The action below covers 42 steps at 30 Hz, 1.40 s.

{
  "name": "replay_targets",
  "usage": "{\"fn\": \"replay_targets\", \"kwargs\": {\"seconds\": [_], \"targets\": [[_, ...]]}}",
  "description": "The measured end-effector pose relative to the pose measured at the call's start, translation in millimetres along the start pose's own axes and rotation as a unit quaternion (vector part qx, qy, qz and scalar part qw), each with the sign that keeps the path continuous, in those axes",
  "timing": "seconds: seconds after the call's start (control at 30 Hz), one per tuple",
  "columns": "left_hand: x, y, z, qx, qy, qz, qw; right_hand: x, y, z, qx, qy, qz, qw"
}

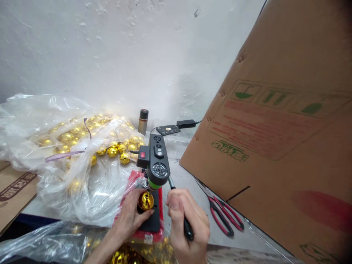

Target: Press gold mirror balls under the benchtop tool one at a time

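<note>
My left hand (128, 217) pinches a small gold mirrored ball (145, 201) and holds it on the black base of a small bench drill press (157, 161), right under the drill head. My right hand (187, 220) is wrapped around the black lever handle (188, 229) on the press's right side. The press stands on a red cloth (131, 183).
A clear plastic bag (68, 146) full of gold mirrored balls lies to the left, and another bag (55, 242) of them sits at the near edge. Red-handled scissors (224, 216) lie to the right. A large cardboard box (275, 139) leans in on the right. A small bottle (143, 121) and a power adapter (187, 124) stand by the wall.
</note>
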<state>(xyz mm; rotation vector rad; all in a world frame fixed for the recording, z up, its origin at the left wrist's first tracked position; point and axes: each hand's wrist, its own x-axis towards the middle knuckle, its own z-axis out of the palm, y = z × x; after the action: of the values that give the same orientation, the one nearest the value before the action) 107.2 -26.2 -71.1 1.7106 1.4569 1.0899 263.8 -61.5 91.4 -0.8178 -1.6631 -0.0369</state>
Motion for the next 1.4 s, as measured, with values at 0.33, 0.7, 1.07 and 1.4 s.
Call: {"fn": "replay_targets", "kwargs": {"seconds": [0.33,0.7,1.07,1.4], "targets": [[-1.5,-10.0,9.9,0.009,-0.024,0.013,1.000,-39.6,9.2,10.0,-0.007,0.012,0.025,1.000],[-2.9,-5.7,8.3,0.013,-0.030,0.006,0.999,-57.0,0.8,35.0,-0.053,0.118,0.092,0.987],[-3.6,-8.0,9.5,0.004,-0.026,0.013,1.000,-63.2,6.1,34.1,-0.020,0.109,0.086,0.990],[-2.3,-4.3,10.1,0.003,-0.037,-0.002,0.999,-65.9,3.1,40.6,-0.019,0.134,0.101,0.986]]}}
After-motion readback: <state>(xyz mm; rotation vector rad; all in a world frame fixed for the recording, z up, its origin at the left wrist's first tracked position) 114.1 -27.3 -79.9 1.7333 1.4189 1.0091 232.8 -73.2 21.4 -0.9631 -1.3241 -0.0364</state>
